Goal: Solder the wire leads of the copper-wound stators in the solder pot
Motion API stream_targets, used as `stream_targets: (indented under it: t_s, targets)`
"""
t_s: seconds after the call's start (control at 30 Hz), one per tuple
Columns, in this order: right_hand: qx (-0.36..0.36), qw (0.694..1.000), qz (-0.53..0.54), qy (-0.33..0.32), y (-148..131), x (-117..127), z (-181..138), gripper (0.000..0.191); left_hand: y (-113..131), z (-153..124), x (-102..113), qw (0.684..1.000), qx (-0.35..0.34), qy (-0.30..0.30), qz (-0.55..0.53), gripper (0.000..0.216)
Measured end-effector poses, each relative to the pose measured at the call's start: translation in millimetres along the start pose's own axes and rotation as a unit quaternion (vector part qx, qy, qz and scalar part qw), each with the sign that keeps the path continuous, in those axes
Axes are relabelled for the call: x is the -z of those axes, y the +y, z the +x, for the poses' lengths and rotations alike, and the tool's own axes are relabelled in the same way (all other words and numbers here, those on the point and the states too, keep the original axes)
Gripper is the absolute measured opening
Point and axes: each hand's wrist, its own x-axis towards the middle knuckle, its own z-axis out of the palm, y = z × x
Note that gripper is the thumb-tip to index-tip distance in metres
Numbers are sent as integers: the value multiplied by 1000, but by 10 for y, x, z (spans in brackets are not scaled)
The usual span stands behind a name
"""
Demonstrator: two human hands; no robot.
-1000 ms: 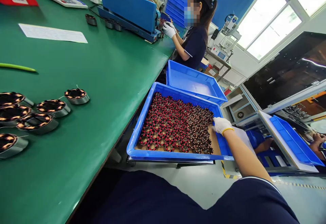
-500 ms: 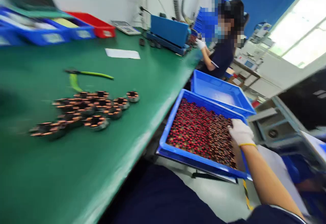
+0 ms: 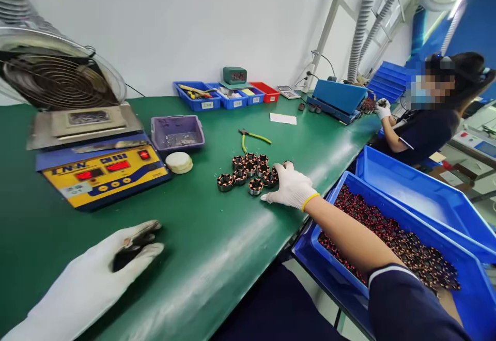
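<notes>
My gloved left hand (image 3: 96,274) is low over the green bench (image 3: 201,227), at the lower left. Its thumb and fingers curl around something dark that I cannot make out. On the mat, several ring-shaped motor stators with copper windings (image 3: 256,186) are clustered. My gloved right hand (image 3: 290,188) reaches over the cluster's right side, thumb and fingers apart, beside or on the nearest stators; the hand partly hides them. Green-handled cutters (image 3: 256,136) lie just behind the group.
Left stands a yellow-and-blue solder pot (image 3: 112,170), near a purple bin (image 3: 178,134) and a round white pad (image 3: 179,162). Small blue bins (image 3: 199,104) line the wall. A blue crate (image 3: 329,196) of stators sits at right. A co-worker (image 3: 422,124) works beyond.
My right hand has moved from the stator crate to the cluster on the bench. The view has turned left, bringing my left hand and the solder pot into sight.
</notes>
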Motion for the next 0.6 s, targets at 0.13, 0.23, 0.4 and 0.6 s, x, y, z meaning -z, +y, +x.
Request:
stream_targets:
  t_s: [0.13,0.23,0.4,0.6]
  targets:
    - [-60,998,16,22,-72,-62,35,98,77,-17,76,998,8,-44,-48,66]
    - [-82,996,17,15,-90,-78,107,89,140,-29,92,996,-3,-51,-71,67]
    - [-87,996,27,26,-161,-81,194,82,224,-57,116,995,-24,-52,-82,67]
    - [18,1000,-14,8,-138,-79,164,82,297,-85,172,995,-25,-47,-88,67]
